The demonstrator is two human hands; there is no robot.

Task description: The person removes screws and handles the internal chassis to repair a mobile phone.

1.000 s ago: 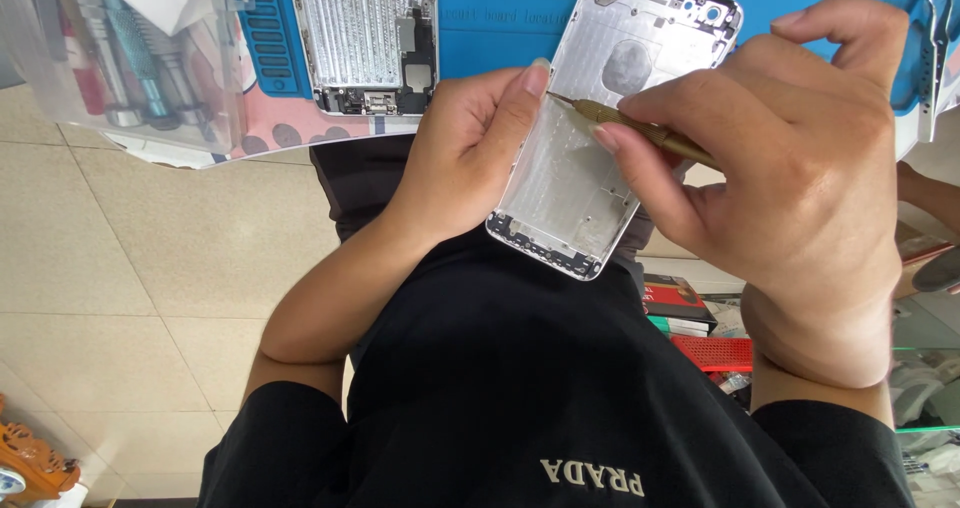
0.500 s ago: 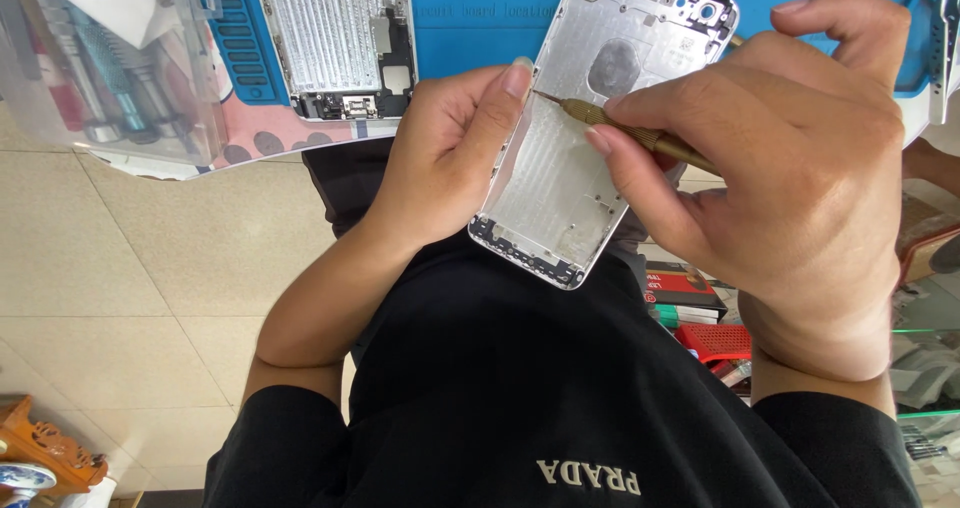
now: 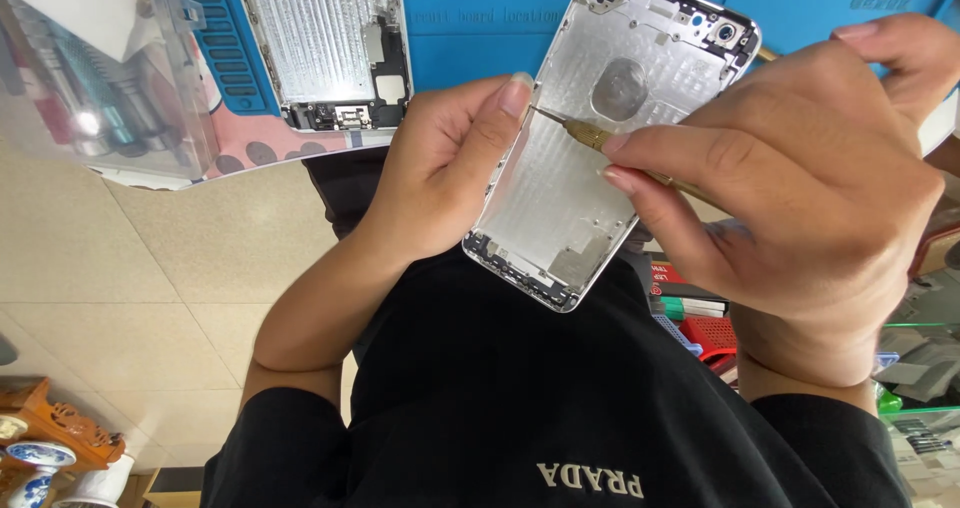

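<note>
Left hand (image 3: 440, 173) grips silver phone housing (image 3: 600, 158), now nearer the lens; right hand (image 3: 800, 183) fingers pinch brass screwdriver (image 3: 585, 136), tip shifted toward left edge

A second silver phone housing (image 3: 325, 48) is being carried by a blue work mat (image 3: 470, 28), beside a clear plastic tool box (image 3: 90, 78); beige floor tiles (image 3: 130, 268) are being shown below.

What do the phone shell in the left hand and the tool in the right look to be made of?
The phone shell looks like metal, probably aluminium: a silver, matte, machined inside with dark trim at its ends. The tool looks like metal too: a brass-coloured, slightly shiny shaft narrowing to a thin grey tip, likely steel. The left hand grips the shell's edge; the right hand pinches the tool.
</note>
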